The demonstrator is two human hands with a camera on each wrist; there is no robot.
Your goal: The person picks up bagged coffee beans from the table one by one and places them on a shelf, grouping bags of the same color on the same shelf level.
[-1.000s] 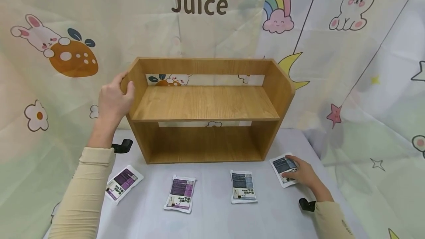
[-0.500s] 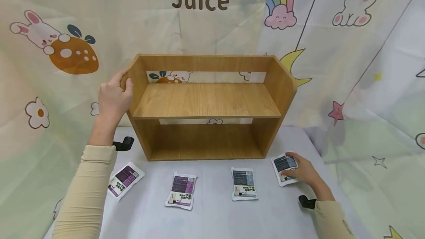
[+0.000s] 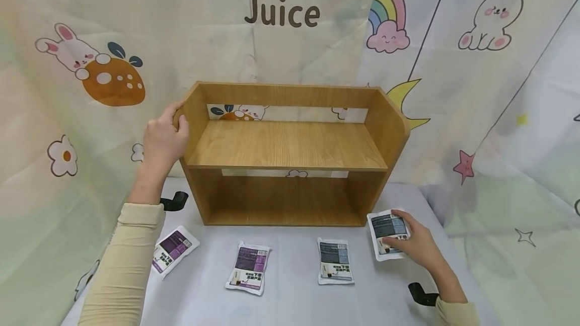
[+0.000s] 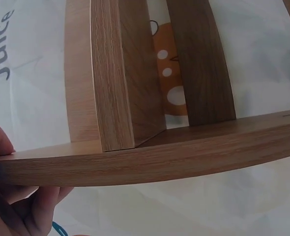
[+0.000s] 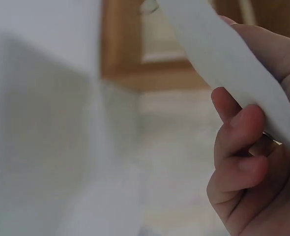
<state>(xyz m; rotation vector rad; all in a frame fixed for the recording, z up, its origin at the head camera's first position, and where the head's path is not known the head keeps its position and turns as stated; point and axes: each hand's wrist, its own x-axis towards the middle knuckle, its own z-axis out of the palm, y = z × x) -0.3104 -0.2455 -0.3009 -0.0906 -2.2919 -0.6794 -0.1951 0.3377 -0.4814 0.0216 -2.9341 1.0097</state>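
Note:
A two-tier wooden shelf (image 3: 290, 146) stands against the printed cloth. My left hand (image 3: 165, 139) grips the upper front edge of its left side panel, thumb on the inner face. In the left wrist view, fingers (image 4: 46, 204) curl under that panel (image 4: 159, 169). At the shelf's lower right corner, my right hand (image 3: 422, 246) pinches a white-edged packet (image 3: 385, 224) with a dark blue label, thumb across its front. The right wrist view has this packet (image 5: 233, 64) edge-on, fingers (image 5: 241, 128) curled against one side.
A second blue-labelled packet (image 3: 335, 260) lies on the white table in front of the shelf. Two purple-labelled packets lie further left, one near the middle (image 3: 249, 268) and one angled packet (image 3: 175, 250) beside the left forearm. Printed cloth (image 3: 290, 54) hangs close behind.
My right hand has raised the blue-labelled packet slightly, and it now reaches higher beside the shelf's corner. The left hand keeps its grip. The head view has shifted a little.

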